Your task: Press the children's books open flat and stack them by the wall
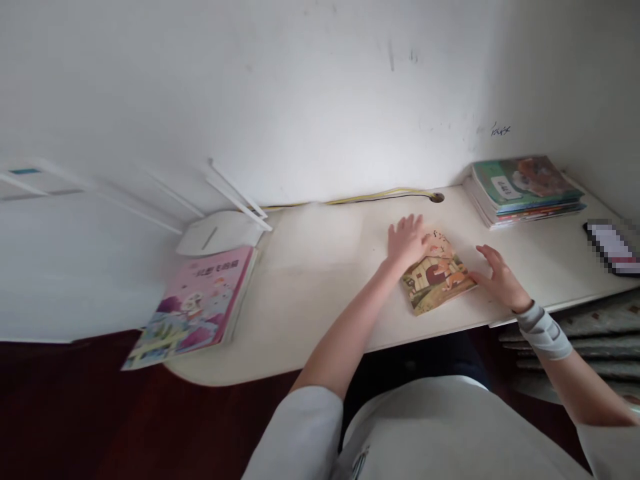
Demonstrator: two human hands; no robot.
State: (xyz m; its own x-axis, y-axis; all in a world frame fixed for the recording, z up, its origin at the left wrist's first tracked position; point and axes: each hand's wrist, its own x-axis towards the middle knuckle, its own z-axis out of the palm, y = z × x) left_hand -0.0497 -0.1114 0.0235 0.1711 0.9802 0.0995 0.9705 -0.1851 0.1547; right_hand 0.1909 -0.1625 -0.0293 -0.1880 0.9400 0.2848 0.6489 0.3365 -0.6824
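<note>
A small picture book (437,277) with a house and a fox-like animal on its cover lies on the white desk (320,313) in front of me. My left hand (407,241) rests over its upper left edge with the fingers spread. At the book's right side is my right hand (497,277), thumb at the edge and fingers apart. Its wrist wears a grey wrap (544,330). Neither hand is closed around the book.
A pink book stack (200,307) overhangs the desk's left end, beside a white router (223,232) with antennas. At the back right sits a pile of books (525,187). A phone (613,247) lies far right. Cables (370,195) run along the wall into a hole (437,197).
</note>
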